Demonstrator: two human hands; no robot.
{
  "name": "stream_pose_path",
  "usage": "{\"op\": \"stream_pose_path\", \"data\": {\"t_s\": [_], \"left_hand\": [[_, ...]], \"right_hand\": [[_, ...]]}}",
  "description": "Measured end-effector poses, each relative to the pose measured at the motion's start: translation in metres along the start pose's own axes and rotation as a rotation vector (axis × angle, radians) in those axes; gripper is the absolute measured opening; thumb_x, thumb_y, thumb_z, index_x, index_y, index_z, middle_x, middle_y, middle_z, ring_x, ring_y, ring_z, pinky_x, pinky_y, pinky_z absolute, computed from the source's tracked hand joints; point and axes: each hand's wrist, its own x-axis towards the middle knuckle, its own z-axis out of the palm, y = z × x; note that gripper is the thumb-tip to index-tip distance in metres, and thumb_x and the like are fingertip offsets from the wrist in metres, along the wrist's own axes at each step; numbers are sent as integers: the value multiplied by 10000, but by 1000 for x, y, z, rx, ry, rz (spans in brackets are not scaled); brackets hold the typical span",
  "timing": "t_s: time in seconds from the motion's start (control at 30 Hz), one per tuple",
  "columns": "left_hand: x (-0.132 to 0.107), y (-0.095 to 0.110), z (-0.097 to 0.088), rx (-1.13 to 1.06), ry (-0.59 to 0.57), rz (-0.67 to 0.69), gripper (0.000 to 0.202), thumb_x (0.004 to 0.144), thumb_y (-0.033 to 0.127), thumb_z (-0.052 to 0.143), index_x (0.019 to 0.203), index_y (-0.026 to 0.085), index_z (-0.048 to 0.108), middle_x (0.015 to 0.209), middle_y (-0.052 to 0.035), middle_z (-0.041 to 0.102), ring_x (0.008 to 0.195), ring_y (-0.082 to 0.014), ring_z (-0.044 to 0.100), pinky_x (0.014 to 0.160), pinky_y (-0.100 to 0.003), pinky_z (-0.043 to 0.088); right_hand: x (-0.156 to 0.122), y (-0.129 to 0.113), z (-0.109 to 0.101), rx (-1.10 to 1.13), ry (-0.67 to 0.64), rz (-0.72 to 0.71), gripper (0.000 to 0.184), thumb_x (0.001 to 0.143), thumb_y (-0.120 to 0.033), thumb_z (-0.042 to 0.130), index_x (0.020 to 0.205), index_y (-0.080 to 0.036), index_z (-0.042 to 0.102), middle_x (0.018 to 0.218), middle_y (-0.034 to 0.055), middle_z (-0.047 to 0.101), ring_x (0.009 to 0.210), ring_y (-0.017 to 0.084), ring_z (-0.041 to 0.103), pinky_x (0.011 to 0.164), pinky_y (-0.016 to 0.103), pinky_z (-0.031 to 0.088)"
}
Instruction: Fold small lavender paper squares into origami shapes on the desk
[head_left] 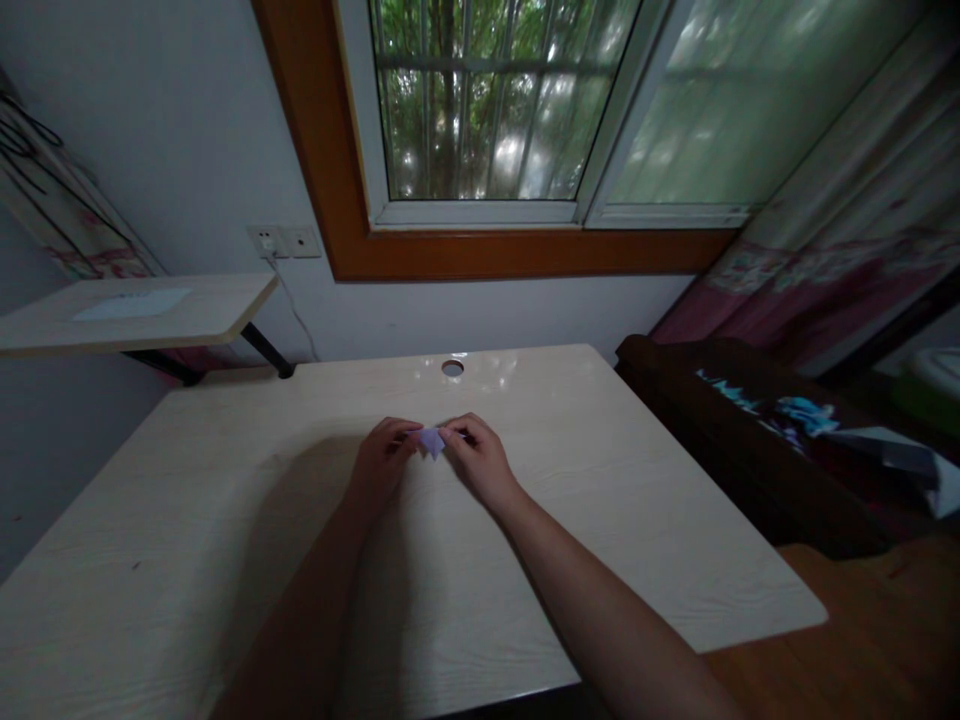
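A small folded piece of purple paper (pixel 431 441) is held between my two hands, just above the middle of the desk. It has pointed corners hanging downward; its exact folded shape is too small to make out. My left hand (pixel 384 452) pinches the paper's left side, the fingers curled and thumb pressed in. On the other side my right hand (pixel 478 450) grips the right edge between thumb and fingers. Parts of the paper are hidden behind the fingertips.
The pale wooden desk (pixel 600 520) has a round cable hole (pixel 452 368) near its back edge. A raised shelf (pixel 187 310) with a sheet of paper (pixel 131 304) stands at left. Dark brown furniture (pixel 720 450) holding blue items (pixel 806 412) is at right. Behind are a window and wall socket (pixel 283 242).
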Motion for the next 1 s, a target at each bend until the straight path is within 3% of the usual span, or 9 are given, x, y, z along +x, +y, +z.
{"op": "stream_pose_path", "data": {"t_s": [0.23, 0.37, 0.53, 0.83, 1.0], "left_hand": [[0, -7, 3, -196, 1, -207, 405, 870, 501, 623, 1103, 170, 638, 854, -45, 715, 745, -175, 721, 735, -306, 592], [2, -12, 4, -244, -29, -172, 445, 828, 496, 671, 1128, 173, 610, 891, -51, 724, 803, -189, 721, 797, -352, 593], [3, -12, 2, -120, -11, -135, 425, 753, 401, 759, 1103, 183, 654, 1003, -68, 717, 810, -177, 705, 760, -311, 577], [3, -7, 2, -205, -34, -156, 310, 731, 389, 765, 928, 180, 649, 770, -9, 664, 686, -141, 628, 654, -264, 519], [4, -5, 2, -167, -7, -98, 273, 725, 372, 766, 808, 183, 586, 733, 18, 596, 654, -118, 566, 625, -239, 478]], "right_hand": [[1, -7, -3, -24, 4, -118, 94, 873, -317, 684, 878, -246, 746, 874, 49, 685, 840, 192, 632, 760, 328, 513], [0, -9, -3, -13, -5, -142, 84, 871, -307, 691, 889, -253, 753, 892, 54, 688, 866, 193, 641, 798, 341, 528], [-1, -12, -3, -33, -61, -157, 85, 881, -284, 683, 903, -252, 759, 916, 58, 692, 888, 186, 647, 848, 343, 531], [-3, -7, 1, -50, -78, -177, 98, 888, -275, 672, 925, -267, 762, 945, 53, 688, 913, 184, 655, 858, 344, 538], [-3, -8, 0, -56, -101, -190, 106, 900, -279, 657, 940, -267, 754, 960, 50, 679, 925, 179, 651, 866, 333, 533]]}}
